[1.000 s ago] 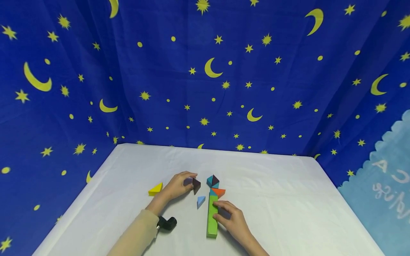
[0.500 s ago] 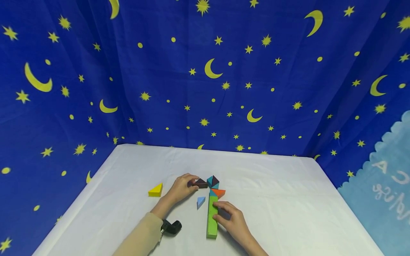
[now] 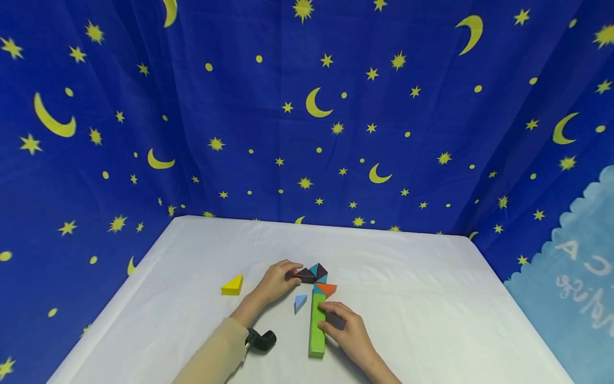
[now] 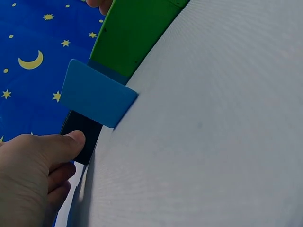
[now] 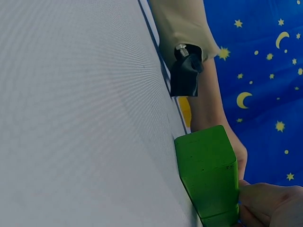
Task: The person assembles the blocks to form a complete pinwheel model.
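My left hand pinches a dark brown triangular block between thumb and fingers. That block lies against a small cluster of blue and dark triangular blocks; in the left wrist view the dark block meets a blue block face. Below the cluster, an orange triangular block sits beside a small blue piece at the far end of a long green bar. My right hand rests its thumb and fingertips along the bar's right side. In the right wrist view the green bar shows its near end.
A light blue triangular block lies left of the green bar. Farther left is a yellow triangular block. A black wrist device sticks out from the left sleeve over the white table. A blue star-patterned cloth encloses the table.
My left hand has turned the dark triangular block flat and moved it right, up against the blue and dark cluster. The right hand has stayed at the green bar.
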Tool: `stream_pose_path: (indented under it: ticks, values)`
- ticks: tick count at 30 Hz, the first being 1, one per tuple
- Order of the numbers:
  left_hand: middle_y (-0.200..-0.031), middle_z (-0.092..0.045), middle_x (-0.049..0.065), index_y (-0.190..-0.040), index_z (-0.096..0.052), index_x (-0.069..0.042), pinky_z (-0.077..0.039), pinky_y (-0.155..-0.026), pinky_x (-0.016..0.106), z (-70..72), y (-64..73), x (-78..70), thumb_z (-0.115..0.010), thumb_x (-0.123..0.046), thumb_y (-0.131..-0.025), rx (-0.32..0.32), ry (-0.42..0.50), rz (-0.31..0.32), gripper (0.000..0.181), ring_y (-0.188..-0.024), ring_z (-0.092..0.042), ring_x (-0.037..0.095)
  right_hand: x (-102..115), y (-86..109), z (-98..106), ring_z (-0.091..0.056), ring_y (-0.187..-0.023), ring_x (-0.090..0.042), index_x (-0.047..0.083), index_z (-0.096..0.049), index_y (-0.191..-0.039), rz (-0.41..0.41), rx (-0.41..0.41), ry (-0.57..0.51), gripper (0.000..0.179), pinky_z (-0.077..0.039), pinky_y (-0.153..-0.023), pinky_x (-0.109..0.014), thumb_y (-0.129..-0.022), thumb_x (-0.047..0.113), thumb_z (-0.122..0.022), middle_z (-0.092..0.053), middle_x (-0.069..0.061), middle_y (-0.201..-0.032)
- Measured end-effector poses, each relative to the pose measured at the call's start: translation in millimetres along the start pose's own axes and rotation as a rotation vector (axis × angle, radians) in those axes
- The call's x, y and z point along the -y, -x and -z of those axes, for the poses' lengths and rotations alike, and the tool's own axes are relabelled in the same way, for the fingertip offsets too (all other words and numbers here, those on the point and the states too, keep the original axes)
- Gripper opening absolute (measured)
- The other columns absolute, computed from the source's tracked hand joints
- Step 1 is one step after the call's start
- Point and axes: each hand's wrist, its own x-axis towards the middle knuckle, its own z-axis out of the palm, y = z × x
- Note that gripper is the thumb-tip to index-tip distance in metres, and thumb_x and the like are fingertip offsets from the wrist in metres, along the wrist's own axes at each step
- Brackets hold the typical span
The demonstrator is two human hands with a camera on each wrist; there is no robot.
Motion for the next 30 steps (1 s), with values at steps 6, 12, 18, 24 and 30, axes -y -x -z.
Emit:
stream_pose_path:
  ticks: [6, 12, 18, 24, 30]
  values:
    - [-0.088, -0.060, -0.002, -0.114, -0.066, -0.003, -0.050, -0.073, 0.033, -1.6, 0.0, 1.1, -0.074, -0.016, -0.082, 0.005, -0.004, -0.005, 0.035, -0.082, -0.058, 0.014, -0.4, 0.8, -0.5, -0.057, -0.110, -0.017, 0.012, -0.066, -0.117, -0.009, 0.006, 0.004, 0.038, -0.045, -0.095, -0.035, -0.082, 0.025, -0.074, -0.062, 0.006, -0.117]
    - [-0.090, -0.061, -0.001, -0.116, -0.066, -0.005, -0.050, -0.076, 0.035, -0.5, -0.5, 0.0, -0.073, -0.014, -0.084, 0.021, -0.001, 0.015, 0.034, -0.085, -0.059, 0.015, -1.0, 0.6, -0.9, -0.057, -0.111, -0.018, 0.012, -0.065, -0.118, -0.018, 0.013, 0.005, 0.038, -0.045, -0.096, -0.036, -0.082, 0.026, -0.073, -0.062, 0.006, -0.117]
    - [-0.091, -0.061, -0.002, -0.116, -0.066, -0.007, -0.050, -0.079, 0.036, 0.6, -1.2, 0.4, -0.071, -0.014, -0.085, 0.046, 0.014, 0.034, 0.033, -0.088, -0.059, 0.014, -0.1, -0.1, -0.8, -0.057, -0.112, -0.018, 0.011, -0.065, -0.117, -0.016, 0.014, -0.001, 0.038, -0.045, -0.096, -0.034, -0.083, 0.025, -0.073, -0.062, 0.006, -0.117]
    - [-0.095, -0.061, 0.000, -0.120, -0.063, -0.005, -0.050, -0.080, 0.036, 2.0, -2.8, 2.1, -0.072, -0.017, -0.084, 0.073, 0.029, 0.004, 0.039, -0.089, -0.059, 0.015, -0.2, -0.3, -1.0, -0.057, -0.112, -0.018, 0.012, -0.065, -0.117, -0.018, 0.014, -0.004, 0.038, -0.045, -0.096, -0.034, -0.083, 0.026, -0.073, -0.062, 0.006, -0.117]
    - [-0.108, -0.063, 0.006, -0.130, -0.053, 0.000, -0.048, -0.088, 0.041, 4.9, -12.9, -0.2, -0.075, -0.019, -0.082, 0.128, 0.080, -0.034, 0.056, -0.099, -0.060, 0.021, -1.5, -0.5, -1.3, -0.057, -0.112, -0.019, 0.013, -0.065, -0.117, -0.022, 0.016, -0.009, 0.038, -0.045, -0.096, -0.035, -0.083, 0.026, -0.073, -0.062, 0.006, -0.117]
